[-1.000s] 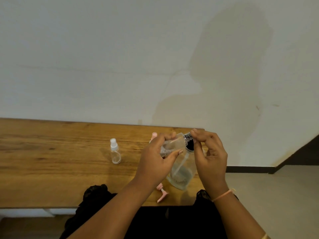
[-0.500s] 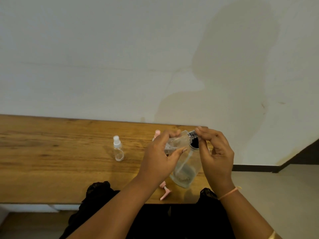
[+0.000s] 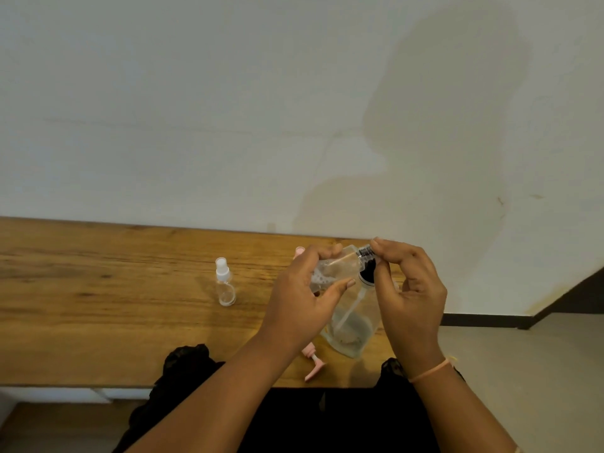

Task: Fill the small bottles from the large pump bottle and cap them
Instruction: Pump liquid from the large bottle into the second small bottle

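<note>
My left hand grips a small clear bottle, which lies tilted on its side above the table, neck to the right. My right hand pinches that bottle's black cap between thumb and forefinger. Right under them a large clear bottle stands on the wooden table, with a black collar and a dip tube inside; a little liquid lies at its bottom. Another small clear bottle with a white spray top stands upright to the left.
A pink pump head lies near the table's front edge, below my left hand. A pink tip shows behind that hand. A white wall runs behind the table, and the table ends just right of the large bottle.
Both hands stay at the small bottle over the large bottle; my right fingers have shifted slightly on the black cap. The view has moved a little.
</note>
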{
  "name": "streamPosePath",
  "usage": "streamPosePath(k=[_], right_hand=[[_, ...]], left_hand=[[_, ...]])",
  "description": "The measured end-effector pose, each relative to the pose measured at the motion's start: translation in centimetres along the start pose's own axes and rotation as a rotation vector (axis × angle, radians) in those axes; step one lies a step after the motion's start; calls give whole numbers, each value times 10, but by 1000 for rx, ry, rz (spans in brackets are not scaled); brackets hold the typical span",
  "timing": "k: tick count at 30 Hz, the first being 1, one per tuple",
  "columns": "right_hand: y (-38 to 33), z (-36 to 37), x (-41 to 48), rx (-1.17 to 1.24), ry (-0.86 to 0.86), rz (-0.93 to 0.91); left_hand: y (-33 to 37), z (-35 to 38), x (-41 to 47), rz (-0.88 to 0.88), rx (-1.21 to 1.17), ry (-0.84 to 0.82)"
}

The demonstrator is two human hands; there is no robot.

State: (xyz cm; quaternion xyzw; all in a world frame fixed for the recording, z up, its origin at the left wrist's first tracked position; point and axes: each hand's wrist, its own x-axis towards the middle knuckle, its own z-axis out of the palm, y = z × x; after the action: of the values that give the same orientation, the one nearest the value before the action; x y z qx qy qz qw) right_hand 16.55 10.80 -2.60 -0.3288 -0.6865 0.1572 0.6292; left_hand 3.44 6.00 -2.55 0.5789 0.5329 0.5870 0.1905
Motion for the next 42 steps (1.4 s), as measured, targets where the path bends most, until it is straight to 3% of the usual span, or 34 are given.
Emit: streamPosePath(k=[15,25,33,42], right_hand=[[-6,0,1,15,-13,-19],[8,3,-4,-175,-35,-74],[-7,0,0,-28,-3,-35],[5,1,0,-94,-32,-63]], left_hand=[[1,1,-2,24,-43,33],[-6,4,-2,-6,13,-10],[0,3,-4,29,-45,26],[-5,5,-2,-6,-21,0]])
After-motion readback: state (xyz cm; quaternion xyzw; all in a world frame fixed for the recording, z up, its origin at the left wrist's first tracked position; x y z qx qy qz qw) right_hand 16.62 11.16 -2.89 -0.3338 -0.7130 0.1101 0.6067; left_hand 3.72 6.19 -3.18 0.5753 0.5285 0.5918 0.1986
